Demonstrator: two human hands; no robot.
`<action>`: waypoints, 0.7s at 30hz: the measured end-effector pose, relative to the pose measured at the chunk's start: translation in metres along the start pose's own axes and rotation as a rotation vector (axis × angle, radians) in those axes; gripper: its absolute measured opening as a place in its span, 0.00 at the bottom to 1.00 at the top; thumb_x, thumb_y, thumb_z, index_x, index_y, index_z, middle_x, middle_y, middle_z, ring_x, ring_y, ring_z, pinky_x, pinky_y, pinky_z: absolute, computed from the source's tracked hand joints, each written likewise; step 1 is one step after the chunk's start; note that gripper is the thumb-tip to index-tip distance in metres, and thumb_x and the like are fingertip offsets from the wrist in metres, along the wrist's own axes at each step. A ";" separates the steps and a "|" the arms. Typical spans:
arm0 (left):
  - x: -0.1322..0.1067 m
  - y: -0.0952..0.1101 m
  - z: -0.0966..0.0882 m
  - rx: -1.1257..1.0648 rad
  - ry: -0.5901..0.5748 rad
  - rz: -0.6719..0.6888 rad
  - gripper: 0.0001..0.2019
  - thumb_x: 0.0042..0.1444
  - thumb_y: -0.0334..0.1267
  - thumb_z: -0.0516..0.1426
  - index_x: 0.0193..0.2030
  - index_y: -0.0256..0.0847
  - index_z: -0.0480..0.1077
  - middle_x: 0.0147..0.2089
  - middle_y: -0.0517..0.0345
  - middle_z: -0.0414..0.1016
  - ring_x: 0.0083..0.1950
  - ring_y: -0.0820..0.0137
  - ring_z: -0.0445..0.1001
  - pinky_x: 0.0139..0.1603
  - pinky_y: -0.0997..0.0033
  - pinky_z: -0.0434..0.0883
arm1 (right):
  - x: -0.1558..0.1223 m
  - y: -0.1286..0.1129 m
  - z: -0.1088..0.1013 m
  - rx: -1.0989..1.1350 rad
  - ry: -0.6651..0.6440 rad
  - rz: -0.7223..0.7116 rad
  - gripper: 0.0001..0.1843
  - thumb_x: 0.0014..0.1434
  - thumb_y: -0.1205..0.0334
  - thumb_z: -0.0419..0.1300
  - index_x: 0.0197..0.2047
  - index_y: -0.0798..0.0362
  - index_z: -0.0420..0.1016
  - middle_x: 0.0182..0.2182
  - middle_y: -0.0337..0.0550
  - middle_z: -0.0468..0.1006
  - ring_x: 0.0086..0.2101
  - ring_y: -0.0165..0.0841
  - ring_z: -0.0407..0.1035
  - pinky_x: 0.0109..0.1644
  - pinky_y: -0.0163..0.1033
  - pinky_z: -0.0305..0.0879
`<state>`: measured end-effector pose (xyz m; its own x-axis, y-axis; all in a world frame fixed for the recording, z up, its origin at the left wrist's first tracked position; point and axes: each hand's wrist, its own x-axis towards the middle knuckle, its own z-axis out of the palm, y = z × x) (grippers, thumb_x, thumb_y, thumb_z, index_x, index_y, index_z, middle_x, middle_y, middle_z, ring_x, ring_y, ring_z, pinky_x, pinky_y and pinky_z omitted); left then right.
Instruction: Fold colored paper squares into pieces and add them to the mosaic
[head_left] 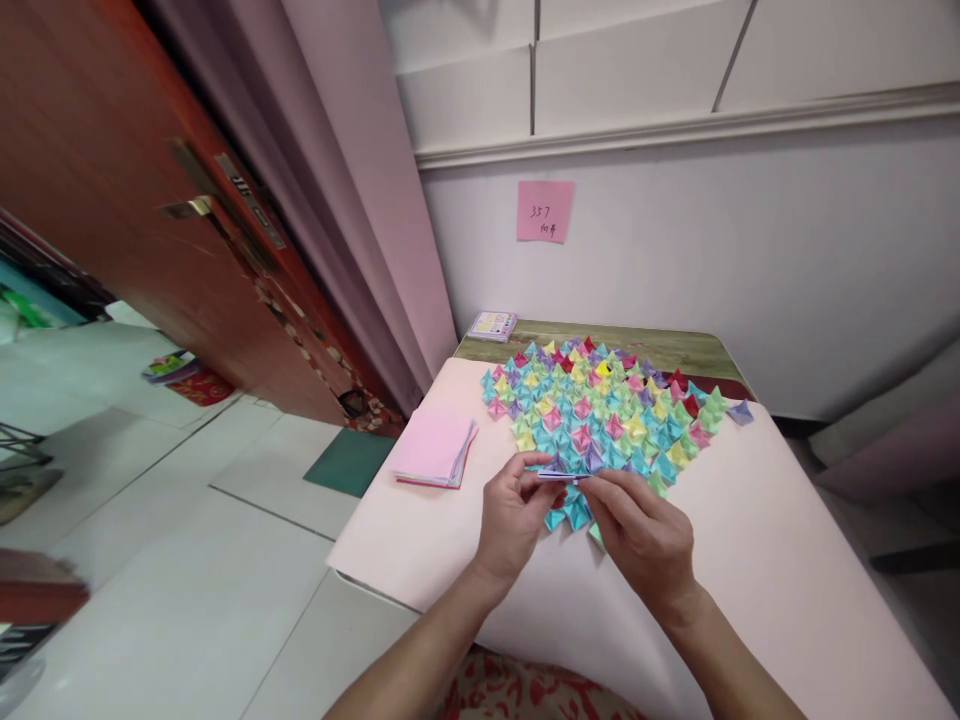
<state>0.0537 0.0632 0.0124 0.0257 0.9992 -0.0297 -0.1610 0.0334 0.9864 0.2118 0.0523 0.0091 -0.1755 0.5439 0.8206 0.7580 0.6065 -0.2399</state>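
A small folded piece of purple origami paper (559, 476) is held level between both hands, seen nearly edge-on. My left hand (514, 510) pinches its left end, and my right hand (643, 525) grips the right end with thumb and fingertips. Just beyond and partly beneath the hands spreads a wide patch of small folded paper pieces (582, 408) in blue, green, yellow, pink, red and purple. The hands hide some of the nearer ones. Left of the patch lies a stack of square paper sheets (435, 447), pink on top.
A pale pink cover (780, 560) lies over the table, whose wood-patterned top (645, 345) shows at the back. A small pile of cards (493, 325) sits at the far left corner. Behind, a pink note (545, 212) is stuck to the wall. A wooden door (150, 180) stands left.
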 end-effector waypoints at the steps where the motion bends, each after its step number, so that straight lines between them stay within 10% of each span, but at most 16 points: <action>1: 0.000 0.000 0.000 -0.009 -0.003 -0.005 0.16 0.54 0.43 0.64 0.45 0.38 0.69 0.29 0.58 0.80 0.30 0.69 0.78 0.37 0.70 0.76 | 0.000 0.000 0.000 -0.001 -0.002 -0.002 0.10 0.61 0.73 0.62 0.44 0.51 0.75 0.36 0.43 0.81 0.34 0.32 0.76 0.41 0.35 0.68; 12: -0.005 -0.005 -0.009 0.543 0.028 0.448 0.14 0.60 0.31 0.58 0.53 0.44 0.69 0.42 0.60 0.82 0.41 0.71 0.82 0.45 0.74 0.76 | 0.007 -0.004 -0.002 0.367 -0.203 0.518 0.07 0.59 0.60 0.65 0.41 0.49 0.73 0.29 0.35 0.79 0.22 0.27 0.71 0.27 0.32 0.68; 21: -0.007 -0.006 -0.008 0.608 -0.064 0.433 0.17 0.59 0.30 0.57 0.56 0.44 0.67 0.41 0.58 0.82 0.41 0.69 0.82 0.45 0.71 0.77 | 0.010 0.005 -0.005 0.541 -0.345 0.562 0.07 0.60 0.56 0.63 0.40 0.50 0.77 0.34 0.41 0.79 0.29 0.31 0.72 0.34 0.36 0.70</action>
<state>0.0464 0.0560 0.0050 0.1446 0.9167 0.3725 0.4031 -0.3984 0.8239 0.2173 0.0581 0.0187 -0.1114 0.9399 0.3228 0.4007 0.3397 -0.8509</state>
